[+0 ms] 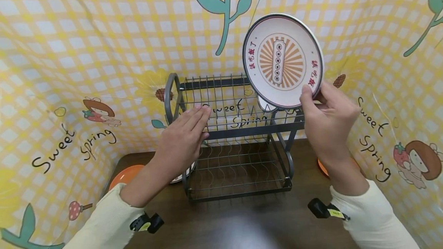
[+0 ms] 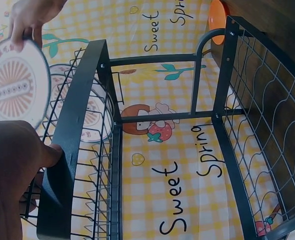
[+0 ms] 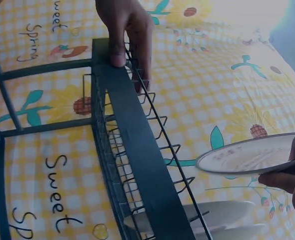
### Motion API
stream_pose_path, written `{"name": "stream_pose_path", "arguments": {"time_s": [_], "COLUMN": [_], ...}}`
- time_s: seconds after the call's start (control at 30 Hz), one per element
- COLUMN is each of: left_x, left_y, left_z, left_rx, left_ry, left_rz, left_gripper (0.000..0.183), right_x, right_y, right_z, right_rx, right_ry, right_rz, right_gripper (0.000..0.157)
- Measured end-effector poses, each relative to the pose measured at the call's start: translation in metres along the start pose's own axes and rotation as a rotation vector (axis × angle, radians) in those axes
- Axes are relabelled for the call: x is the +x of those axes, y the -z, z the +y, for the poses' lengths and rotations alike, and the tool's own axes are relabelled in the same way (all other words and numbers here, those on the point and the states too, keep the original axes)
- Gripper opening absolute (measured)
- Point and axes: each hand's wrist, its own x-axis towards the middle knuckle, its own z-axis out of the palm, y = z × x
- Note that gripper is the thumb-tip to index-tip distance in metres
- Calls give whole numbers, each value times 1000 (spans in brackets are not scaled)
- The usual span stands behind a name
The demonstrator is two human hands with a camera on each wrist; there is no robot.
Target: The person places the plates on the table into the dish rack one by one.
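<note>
My right hand (image 1: 328, 120) pinches a round white plate (image 1: 282, 58) by its rim, thumb on the printed face. The plate has a dark edge, orange rays and red characters, and is held tilted above the right end of a dark two-tier dish rack (image 1: 249, 130). With thumb in front and fingers behind, my left hand (image 1: 183, 135) grips the upper tier's front rail near the left end. In the left wrist view, similar plates (image 2: 93, 120) stand in the upper tier behind the held one. The lower tier (image 2: 267, 100) holds nothing visible.
Partly hidden by my left arm, an orange dish (image 1: 125, 175) lies on the brown table (image 1: 235, 218), near a white plate's edge (image 1: 179, 180). Another orange dish (image 1: 322, 168) is behind my right wrist. A yellow checked cloth (image 1: 138, 41) hangs behind and beside the rack.
</note>
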Motion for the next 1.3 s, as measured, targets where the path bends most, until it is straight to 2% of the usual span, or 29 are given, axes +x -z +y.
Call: {"name": "stream_pose_path", "arguments": {"time_s": [0.2, 0.37, 0.5, 0.83, 1.0, 1.3], "left_x": [1, 1, 1, 1, 1, 1], "left_y": [1, 1, 1, 2, 2, 2], "left_z": [0, -1, 0, 0, -1, -1], "left_rx": [-1, 5, 6, 9, 11, 12], "left_ry": [-2, -7, -7, -11, -10, -11], "left_rz": [-11, -22, -20, -5, -9, -11], "left_gripper": [55, 55, 56, 55, 55, 55], "right_x": [7, 12, 16, 23, 23, 22], "right_y": [-18, -34, -43, -55, -60, -65], "right_z": [-2, 1, 0, -5, -4, 1], "right_rx": [-96, -196, -239, -314, -349, -410], "right_ry": [18, 24, -4, -55, -43, -81], "right_rz": [-56, -74, -103, -211, -258, -358], "right_gripper": [25, 21, 20, 24, 21, 21]}}
